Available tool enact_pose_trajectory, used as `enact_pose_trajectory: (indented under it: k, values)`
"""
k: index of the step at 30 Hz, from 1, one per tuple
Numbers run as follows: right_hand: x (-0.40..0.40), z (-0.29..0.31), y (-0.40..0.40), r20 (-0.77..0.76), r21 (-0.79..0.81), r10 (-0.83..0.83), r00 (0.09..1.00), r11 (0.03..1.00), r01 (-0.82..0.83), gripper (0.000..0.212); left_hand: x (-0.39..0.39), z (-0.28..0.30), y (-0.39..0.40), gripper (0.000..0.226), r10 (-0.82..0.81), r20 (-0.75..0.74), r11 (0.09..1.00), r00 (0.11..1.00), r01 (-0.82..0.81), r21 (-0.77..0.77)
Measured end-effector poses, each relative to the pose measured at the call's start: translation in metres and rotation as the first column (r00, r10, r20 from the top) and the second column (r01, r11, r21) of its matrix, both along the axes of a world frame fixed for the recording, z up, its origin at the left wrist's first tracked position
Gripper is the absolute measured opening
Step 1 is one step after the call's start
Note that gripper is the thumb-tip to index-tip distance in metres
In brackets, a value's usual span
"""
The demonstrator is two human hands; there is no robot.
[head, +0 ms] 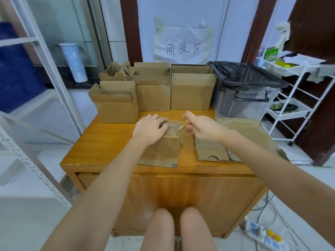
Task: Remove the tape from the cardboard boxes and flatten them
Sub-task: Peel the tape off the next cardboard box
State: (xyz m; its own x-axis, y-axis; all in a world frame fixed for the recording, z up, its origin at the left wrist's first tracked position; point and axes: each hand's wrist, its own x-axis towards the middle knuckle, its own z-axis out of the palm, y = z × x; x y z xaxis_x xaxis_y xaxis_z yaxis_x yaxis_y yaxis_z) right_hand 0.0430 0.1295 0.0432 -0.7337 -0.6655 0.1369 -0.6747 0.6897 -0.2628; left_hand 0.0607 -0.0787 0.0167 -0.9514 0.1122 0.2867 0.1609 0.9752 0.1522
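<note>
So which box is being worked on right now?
On the wooden table, skip the open boxes along the back. It is the small box at the front, under the left hand, the only one with tape being peeled by the right hand.

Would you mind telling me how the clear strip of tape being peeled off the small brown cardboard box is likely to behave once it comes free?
The clear strip of tape will probably be floppy: it already looks crumpled where the right hand pinches it. It seems thin and light, and may cling to fingers. The small brown cardboard box may shift, hence the left hand pressing it down.
</note>
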Motion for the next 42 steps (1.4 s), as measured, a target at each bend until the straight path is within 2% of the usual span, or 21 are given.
enact_pose_trajectory:
  k: [1,3,5,7,9,11,14,18,23,29,32,35,37,42]
  values:
    - [-0.001,-0.001,0.0,0.106,-0.123,-0.008,0.994,0.992,0.021,0.016,0.0,0.0,0.0,0.044,0.0,0.0,1.0,1.0,0.0,0.0]
    - [-0.003,-0.003,0.0,0.277,-0.338,0.004,0.961,0.937,0.094,0.009,0.001,0.0,0.001,0.044,0.003,0.001,1.0,1.0,-0.003,0.002]
    - [-0.005,-0.005,-0.002,0.317,-0.413,0.006,0.948,0.901,0.133,0.011,0.001,0.0,0.001,0.044,0.003,0.001,1.0,1.0,-0.003,0.002]
    - [-0.008,-0.008,-0.004,0.286,-0.411,-0.016,0.958,0.901,0.138,0.012,0.001,0.001,0.001,0.044,0.002,0.001,1.0,1.0,-0.002,0.002]
    - [-0.012,-0.012,-0.006,0.185,-0.387,-0.073,0.98,0.911,0.141,0.013,0.001,0.002,0.001,0.044,0.002,0.005,1.0,1.0,-0.002,-0.003]
    - [-0.012,-0.01,-0.009,0.113,-0.384,-0.201,0.973,0.894,0.23,0.021,0.001,0.001,0.001,0.044,0.003,0.007,1.0,1.0,-0.003,-0.004]
    - [-0.006,-0.002,-0.017,0.116,-0.383,-0.31,0.944,0.863,0.33,0.026,0.001,0.0,0.0,0.044,0.006,0.003,1.0,1.0,-0.006,-0.008]
    - [0.004,0.001,-0.027,0.109,-0.282,-0.315,0.943,0.9,0.333,0.02,0.0,0.0,0.0,0.044,-0.004,0.0,1.0,1.0,0.004,-0.008]
    - [0.009,0.003,-0.029,0.207,-0.421,-0.259,0.943,0.847,0.325,0.019,0.0,-0.001,0.0,0.044,0.0,-0.004,1.0,1.0,0.0,-0.002]
    - [0.023,0.001,-0.032,0.208,-0.554,-0.196,0.958,0.784,0.281,0.02,-0.001,0.0,0.001,0.043,0.0,-0.006,1.0,1.0,0.0,-0.004]
    - [0.026,-0.001,-0.039,0.249,-0.56,-0.126,0.96,0.79,0.249,0.032,-0.001,-0.001,0.0,0.043,0.003,-0.017,1.0,1.0,-0.003,-0.011]
    - [0.02,-0.003,-0.038,0.262,-0.516,-0.136,0.955,0.817,0.258,0.02,0.001,-0.001,0.001,0.043,0.001,-0.012,1.0,1.0,-0.001,-0.007]
    - [0.015,-0.009,-0.036,0.235,-0.498,-0.166,0.958,0.826,0.265,0.008,0.001,0.0,0.001,0.043,-0.005,-0.004,1.0,1.0,0.005,-0.004]
    - [0.016,-0.02,-0.038,0.074,-0.542,-0.153,0.986,0.824,0.168,0.023,0.001,0.0,0.003,0.043,-0.021,-0.013,1.0,1.0,0.021,0.0]
